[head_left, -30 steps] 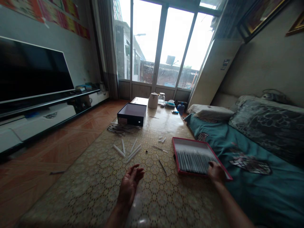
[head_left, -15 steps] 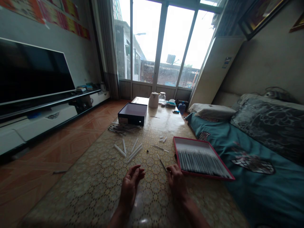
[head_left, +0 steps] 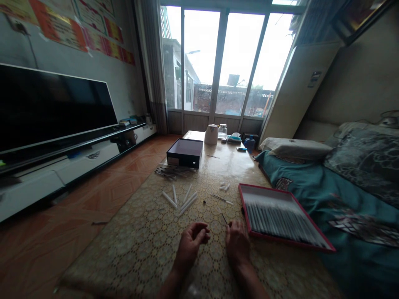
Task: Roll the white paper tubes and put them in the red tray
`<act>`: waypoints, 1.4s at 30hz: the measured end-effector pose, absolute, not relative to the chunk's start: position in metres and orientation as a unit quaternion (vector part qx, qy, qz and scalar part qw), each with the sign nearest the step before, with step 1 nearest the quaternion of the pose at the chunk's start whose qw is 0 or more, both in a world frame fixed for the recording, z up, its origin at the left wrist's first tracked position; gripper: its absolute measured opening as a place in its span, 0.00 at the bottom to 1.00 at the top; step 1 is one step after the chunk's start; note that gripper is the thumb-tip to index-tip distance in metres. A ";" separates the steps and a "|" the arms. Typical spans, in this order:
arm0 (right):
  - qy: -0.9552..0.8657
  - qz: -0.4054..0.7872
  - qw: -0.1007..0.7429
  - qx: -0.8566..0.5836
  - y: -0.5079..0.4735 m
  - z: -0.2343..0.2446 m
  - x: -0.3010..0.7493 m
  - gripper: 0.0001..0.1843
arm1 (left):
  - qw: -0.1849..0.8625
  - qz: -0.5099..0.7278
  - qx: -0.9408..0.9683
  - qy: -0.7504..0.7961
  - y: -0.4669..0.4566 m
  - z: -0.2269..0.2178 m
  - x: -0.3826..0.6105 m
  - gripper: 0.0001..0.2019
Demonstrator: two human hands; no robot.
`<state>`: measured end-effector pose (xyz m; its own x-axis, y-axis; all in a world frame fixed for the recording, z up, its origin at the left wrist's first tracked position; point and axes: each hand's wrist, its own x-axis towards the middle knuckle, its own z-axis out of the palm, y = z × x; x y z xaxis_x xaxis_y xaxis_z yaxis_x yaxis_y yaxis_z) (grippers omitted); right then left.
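Observation:
My right hand (head_left: 237, 241) is closed around a thin dark pen refill (head_left: 223, 216) with a pale tip, which points up and left just above the table. My left hand (head_left: 190, 243) is beside it, fingers curled in toward the thumb; anything small between them is too hidden to make out. Right of my right hand lies a red-rimmed box (head_left: 288, 243) holding a row of slim, dark-and-clear pens. White pen tubes (head_left: 188, 202) lie ahead of my left hand. A small black piece (head_left: 204, 202) and slim sticks (head_left: 222, 199) lie ahead of both hands.
Farther along the patterned table (head_left: 137, 249) stand a dark open box (head_left: 183, 160), a heap of pens (head_left: 170, 171), a white kettle (head_left: 211, 135) and a glass jar (head_left: 222, 131). Short white pieces (head_left: 225, 186) lie near the red-rimmed box. A teal-covered couch (head_left: 299, 174) borders the right side.
The view has swung left, so everything sits farther right. My left hand has come nearer my right, its fingers more curled. The pen refill stays in my right hand.

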<state>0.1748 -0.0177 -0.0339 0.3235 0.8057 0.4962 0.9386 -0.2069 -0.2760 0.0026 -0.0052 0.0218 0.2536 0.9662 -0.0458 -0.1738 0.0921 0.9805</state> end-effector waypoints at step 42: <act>-0.596 -0.138 0.426 -0.667 -0.020 -0.027 0.178 0.08 | 0.559 0.578 0.409 0.430 0.020 0.004 -0.011 0.12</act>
